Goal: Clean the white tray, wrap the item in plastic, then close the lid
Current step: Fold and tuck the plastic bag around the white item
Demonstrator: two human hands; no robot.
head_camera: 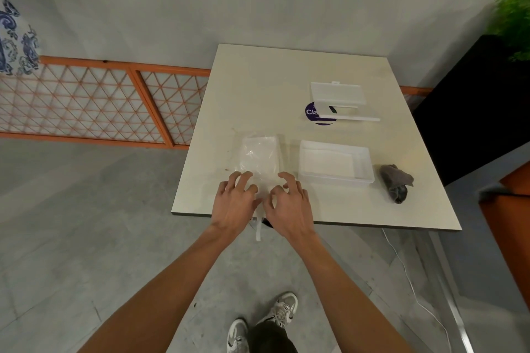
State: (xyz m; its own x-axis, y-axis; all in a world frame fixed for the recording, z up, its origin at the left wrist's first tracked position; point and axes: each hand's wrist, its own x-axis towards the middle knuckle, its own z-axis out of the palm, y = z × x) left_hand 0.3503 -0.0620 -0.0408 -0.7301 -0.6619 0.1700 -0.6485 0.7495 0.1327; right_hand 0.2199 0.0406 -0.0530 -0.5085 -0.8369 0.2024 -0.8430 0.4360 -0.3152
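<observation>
A white flat item [261, 155] lies on the table's near left part, covered by a clear plastic sheet [249, 163]. My left hand [235, 203] and my right hand [288, 205] sit side by side at the sheet's near edge, thumbs and forefingers pinching the plastic. The white tray [335, 162] stands to the right of the item, open side up. Farther back an open clear box with its lid [338, 94] raised rests beside a purple round sticker [311, 113].
A crumpled grey cloth [395, 182] lies right of the tray. The table's front edge [344, 223] runs just behind my wrists. A black cabinet [473, 112] with a green plant stands at the right, an orange lattice panel [100, 103] at the left.
</observation>
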